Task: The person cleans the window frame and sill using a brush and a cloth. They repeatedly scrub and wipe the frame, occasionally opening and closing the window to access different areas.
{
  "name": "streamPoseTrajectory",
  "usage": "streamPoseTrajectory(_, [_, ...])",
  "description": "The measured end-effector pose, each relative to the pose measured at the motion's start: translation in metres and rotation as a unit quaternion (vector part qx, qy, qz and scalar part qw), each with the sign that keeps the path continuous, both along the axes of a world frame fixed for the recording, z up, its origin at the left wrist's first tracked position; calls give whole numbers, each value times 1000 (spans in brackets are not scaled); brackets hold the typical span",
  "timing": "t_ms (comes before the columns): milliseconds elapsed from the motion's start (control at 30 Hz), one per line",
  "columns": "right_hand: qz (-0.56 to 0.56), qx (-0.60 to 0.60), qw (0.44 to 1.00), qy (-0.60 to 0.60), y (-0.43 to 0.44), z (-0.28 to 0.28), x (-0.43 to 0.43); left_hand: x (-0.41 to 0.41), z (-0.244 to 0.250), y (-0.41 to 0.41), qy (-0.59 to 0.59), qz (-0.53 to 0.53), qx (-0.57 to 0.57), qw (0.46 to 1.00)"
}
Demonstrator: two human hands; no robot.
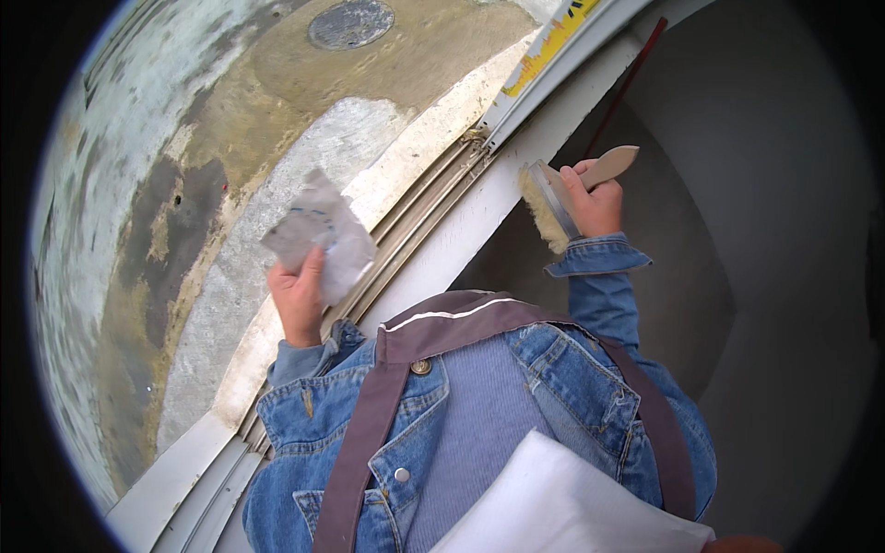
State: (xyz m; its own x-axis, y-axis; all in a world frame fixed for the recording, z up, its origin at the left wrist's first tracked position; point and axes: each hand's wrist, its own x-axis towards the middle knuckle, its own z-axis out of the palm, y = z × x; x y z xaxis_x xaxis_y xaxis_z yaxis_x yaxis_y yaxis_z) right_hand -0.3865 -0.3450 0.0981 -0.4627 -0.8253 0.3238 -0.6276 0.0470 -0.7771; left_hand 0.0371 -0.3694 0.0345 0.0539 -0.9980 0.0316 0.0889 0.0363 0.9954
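Between the thumb and fingers of my left hand [297, 294] is a creased, greyish-white sheet [325, 231] with blue marks. It may be paper or plastic; motion blurs it a little. The sheet is held up over the window sill's outer side. My right hand [596, 200] grips a wide flat brush [559, 197] by its wooden handle, which points up and to the right. A metal band joins the wood to pale, soft bristles, and these face left towards the inner sill [470, 238]. I cannot see them touching it.
Sliding-window tracks [415, 228] run diagonally below me, with a white frame bearing a yellow label [553, 55]. Beyond lies stained concrete ground with a round cover [351, 24]. A thin red rod [626, 86] leans on the inner side. White material [553, 498] lies against my front.
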Motion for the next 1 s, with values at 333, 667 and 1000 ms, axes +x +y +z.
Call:
streamPoseTrajectory(333, [-26,8,995,100,15,-21,20,-26,-7,-16,-69,-235,110,963])
streamPoseTrajectory(667, [126,69,988,-61,20,-2,49,-23,-10,-56,-251,-350,108,896])
streamPoseTrajectory(1000, [120,61,982,-133,23,-35,60,-34,-12,-64,-41,-317,99,942])
